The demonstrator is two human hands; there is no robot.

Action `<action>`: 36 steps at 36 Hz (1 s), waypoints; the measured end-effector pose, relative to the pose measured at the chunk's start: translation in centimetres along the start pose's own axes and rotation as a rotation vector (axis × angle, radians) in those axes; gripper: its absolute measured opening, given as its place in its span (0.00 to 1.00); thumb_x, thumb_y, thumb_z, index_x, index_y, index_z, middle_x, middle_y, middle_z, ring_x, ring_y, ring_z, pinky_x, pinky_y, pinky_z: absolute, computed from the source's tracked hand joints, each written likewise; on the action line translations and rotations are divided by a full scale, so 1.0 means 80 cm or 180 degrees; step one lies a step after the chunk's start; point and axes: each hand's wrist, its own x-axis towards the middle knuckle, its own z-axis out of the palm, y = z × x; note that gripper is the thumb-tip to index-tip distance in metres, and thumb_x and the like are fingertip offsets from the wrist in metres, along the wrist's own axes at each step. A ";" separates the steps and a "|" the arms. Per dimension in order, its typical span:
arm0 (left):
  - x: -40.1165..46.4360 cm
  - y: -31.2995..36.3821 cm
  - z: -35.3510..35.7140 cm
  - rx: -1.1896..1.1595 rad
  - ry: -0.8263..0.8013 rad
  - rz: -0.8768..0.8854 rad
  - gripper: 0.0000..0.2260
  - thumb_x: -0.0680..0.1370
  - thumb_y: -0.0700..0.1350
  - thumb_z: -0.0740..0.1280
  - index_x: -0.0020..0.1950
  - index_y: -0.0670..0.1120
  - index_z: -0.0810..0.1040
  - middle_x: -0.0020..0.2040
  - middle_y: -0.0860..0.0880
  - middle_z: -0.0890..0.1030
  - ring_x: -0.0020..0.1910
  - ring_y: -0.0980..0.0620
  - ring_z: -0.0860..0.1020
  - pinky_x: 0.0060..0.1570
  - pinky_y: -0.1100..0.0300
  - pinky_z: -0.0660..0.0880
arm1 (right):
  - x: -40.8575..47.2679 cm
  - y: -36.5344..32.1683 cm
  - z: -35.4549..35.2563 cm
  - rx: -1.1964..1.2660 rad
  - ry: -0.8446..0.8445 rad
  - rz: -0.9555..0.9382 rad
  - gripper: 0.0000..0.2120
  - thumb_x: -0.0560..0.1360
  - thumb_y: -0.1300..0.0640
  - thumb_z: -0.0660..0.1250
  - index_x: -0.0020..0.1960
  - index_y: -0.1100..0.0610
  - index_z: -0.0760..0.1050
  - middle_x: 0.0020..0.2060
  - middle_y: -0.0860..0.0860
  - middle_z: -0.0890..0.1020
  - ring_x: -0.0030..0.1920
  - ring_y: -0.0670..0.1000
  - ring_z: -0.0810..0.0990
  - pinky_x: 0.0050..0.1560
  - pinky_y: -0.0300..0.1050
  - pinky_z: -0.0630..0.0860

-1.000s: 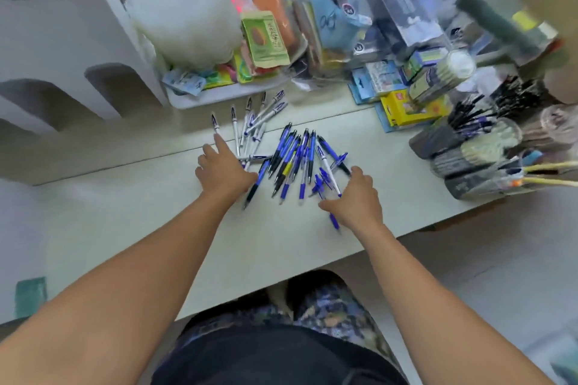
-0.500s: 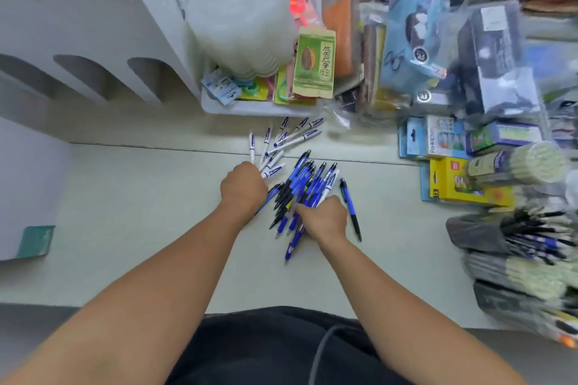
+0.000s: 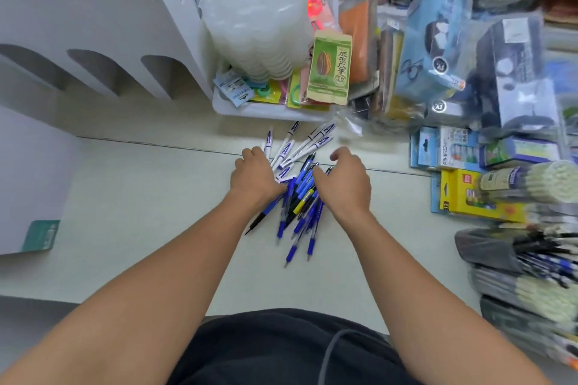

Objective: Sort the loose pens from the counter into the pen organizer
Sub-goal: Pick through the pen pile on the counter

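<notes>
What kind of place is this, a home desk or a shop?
Most likely a stationery shop counter: sealed packs of bundled pens lie at the right, a yellow boxed pencil set beside them, and a pile of loose blue pens on the pale counter.

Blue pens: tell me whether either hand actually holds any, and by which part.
The left hand and right hand press in on the upper ends of the blue pens, bunching them on the counter. Whether any pen is truly gripped cannot be told.

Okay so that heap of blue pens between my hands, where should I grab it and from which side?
Probably around the middle of the blue pens, squeezing in from both sides. They lie roughly parallel, tips toward you, with the left hand and right hand already flanking them.
</notes>
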 end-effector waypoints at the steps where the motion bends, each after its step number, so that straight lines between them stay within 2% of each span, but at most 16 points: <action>1: 0.004 0.003 0.001 -0.0114 -0.0049 -0.0007 0.37 0.71 0.54 0.79 0.69 0.39 0.64 0.66 0.40 0.69 0.64 0.39 0.74 0.55 0.50 0.73 | 0.013 -0.011 0.003 0.0057 -0.0166 -0.0140 0.19 0.77 0.52 0.68 0.67 0.53 0.72 0.52 0.54 0.80 0.51 0.59 0.80 0.45 0.46 0.71; 3: 0.010 0.007 0.003 -0.0203 -0.0058 0.0033 0.30 0.73 0.48 0.77 0.66 0.39 0.64 0.64 0.39 0.72 0.61 0.37 0.76 0.48 0.51 0.71 | 0.035 -0.030 0.011 -0.0045 -0.0576 -0.0390 0.25 0.76 0.58 0.65 0.72 0.50 0.70 0.51 0.55 0.82 0.53 0.60 0.81 0.46 0.47 0.73; 5: 0.013 0.004 0.004 -0.0064 -0.0052 0.0120 0.24 0.75 0.44 0.74 0.64 0.39 0.66 0.62 0.39 0.73 0.59 0.37 0.77 0.47 0.51 0.70 | 0.048 -0.045 0.021 -0.0471 -0.0845 -0.0540 0.28 0.75 0.62 0.63 0.75 0.50 0.68 0.60 0.59 0.80 0.59 0.62 0.79 0.52 0.49 0.75; 7: 0.014 -0.007 0.004 0.0046 -0.0058 0.0158 0.18 0.77 0.41 0.70 0.63 0.39 0.68 0.61 0.39 0.74 0.58 0.37 0.77 0.47 0.52 0.70 | 0.056 -0.051 0.028 -0.0711 -0.0972 -0.0555 0.28 0.76 0.62 0.64 0.74 0.50 0.68 0.64 0.62 0.76 0.59 0.64 0.78 0.52 0.50 0.74; 12: 0.013 -0.053 -0.001 -0.0060 -0.0101 0.0144 0.11 0.79 0.43 0.66 0.57 0.41 0.70 0.57 0.38 0.79 0.55 0.36 0.78 0.45 0.54 0.68 | 0.055 -0.049 0.040 -0.0865 -0.1039 -0.0485 0.16 0.77 0.50 0.66 0.61 0.57 0.74 0.55 0.61 0.76 0.52 0.63 0.79 0.49 0.49 0.74; 14: 0.010 -0.066 -0.005 -0.0093 -0.0255 0.0176 0.09 0.79 0.44 0.66 0.54 0.43 0.67 0.55 0.39 0.78 0.51 0.38 0.76 0.44 0.54 0.67 | 0.044 -0.042 0.047 -0.0779 -0.0954 -0.0430 0.11 0.77 0.51 0.67 0.51 0.59 0.78 0.49 0.58 0.80 0.49 0.60 0.80 0.48 0.49 0.77; 16: 0.006 -0.074 -0.010 -0.0219 -0.0426 0.0155 0.10 0.80 0.46 0.65 0.52 0.43 0.66 0.51 0.43 0.74 0.46 0.43 0.72 0.43 0.55 0.66 | 0.031 -0.028 0.056 -0.0676 -0.0826 -0.0351 0.05 0.76 0.57 0.68 0.46 0.59 0.79 0.44 0.56 0.82 0.45 0.59 0.82 0.45 0.48 0.79; 18: 0.002 -0.083 -0.013 -0.0572 -0.0504 0.0075 0.10 0.80 0.46 0.65 0.52 0.42 0.68 0.48 0.45 0.74 0.45 0.44 0.73 0.41 0.54 0.67 | 0.016 -0.016 0.065 -0.0533 -0.0699 -0.0216 0.02 0.75 0.61 0.68 0.44 0.59 0.78 0.41 0.55 0.82 0.42 0.58 0.82 0.44 0.49 0.80; 20: -0.002 -0.089 -0.017 -0.1115 -0.0604 0.0006 0.07 0.79 0.44 0.65 0.52 0.41 0.72 0.47 0.43 0.79 0.44 0.43 0.79 0.41 0.53 0.74 | 0.004 -0.010 0.072 -0.0528 -0.0602 -0.0159 0.01 0.74 0.63 0.67 0.44 0.59 0.76 0.41 0.56 0.82 0.40 0.58 0.81 0.42 0.49 0.80; 22: -0.010 -0.090 -0.024 -0.1945 -0.0916 -0.0035 0.02 0.79 0.39 0.61 0.50 0.41 0.72 0.40 0.42 0.81 0.36 0.45 0.81 0.38 0.52 0.80 | -0.006 -0.006 0.074 -0.0520 -0.0524 -0.0087 0.04 0.73 0.65 0.67 0.46 0.61 0.73 0.40 0.56 0.79 0.40 0.58 0.79 0.36 0.48 0.76; 23: -0.015 -0.088 -0.028 -0.2318 -0.1105 -0.0042 0.03 0.80 0.37 0.60 0.49 0.41 0.72 0.36 0.44 0.79 0.31 0.48 0.78 0.33 0.55 0.79 | -0.008 -0.005 0.073 -0.0493 -0.0471 -0.0031 0.08 0.72 0.65 0.68 0.48 0.61 0.71 0.40 0.56 0.78 0.40 0.58 0.78 0.34 0.47 0.73; 25: -0.024 -0.084 -0.035 -0.2799 -0.1336 -0.0089 0.07 0.81 0.36 0.58 0.47 0.44 0.72 0.31 0.48 0.72 0.25 0.53 0.68 0.25 0.61 0.68 | -0.012 -0.002 0.070 -0.0482 -0.0358 0.0096 0.15 0.72 0.64 0.71 0.53 0.60 0.68 0.37 0.53 0.74 0.39 0.58 0.77 0.31 0.46 0.69; 28: -0.037 -0.079 -0.043 -0.3119 -0.1455 -0.0218 0.08 0.82 0.36 0.58 0.46 0.46 0.70 0.28 0.53 0.66 0.24 0.56 0.59 0.22 0.64 0.56 | -0.011 -0.002 0.068 -0.0492 -0.0240 0.0216 0.21 0.72 0.64 0.74 0.59 0.60 0.67 0.36 0.50 0.71 0.40 0.57 0.76 0.36 0.48 0.72; 32: -0.055 -0.079 -0.047 -0.3293 -0.1372 -0.0293 0.10 0.82 0.39 0.61 0.42 0.48 0.69 0.28 0.53 0.62 0.25 0.55 0.56 0.22 0.64 0.53 | -0.007 -0.002 0.061 0.0182 -0.0145 0.0618 0.20 0.70 0.63 0.75 0.56 0.60 0.68 0.40 0.51 0.72 0.42 0.57 0.75 0.38 0.45 0.71; 35: -0.068 -0.081 -0.048 -0.3526 -0.1165 -0.0282 0.05 0.83 0.43 0.65 0.47 0.47 0.73 0.27 0.54 0.62 0.25 0.55 0.56 0.22 0.65 0.54 | -0.007 0.003 0.055 0.0769 -0.0093 0.0865 0.19 0.69 0.63 0.75 0.49 0.58 0.65 0.40 0.53 0.71 0.41 0.57 0.75 0.35 0.44 0.70; 36: -0.071 -0.081 -0.048 -0.3591 -0.1092 -0.0298 0.06 0.83 0.44 0.65 0.47 0.47 0.72 0.27 0.54 0.62 0.24 0.55 0.56 0.21 0.65 0.54 | -0.010 0.004 0.053 0.0810 -0.0121 0.0876 0.17 0.70 0.64 0.75 0.50 0.58 0.69 0.39 0.54 0.72 0.41 0.58 0.76 0.36 0.45 0.73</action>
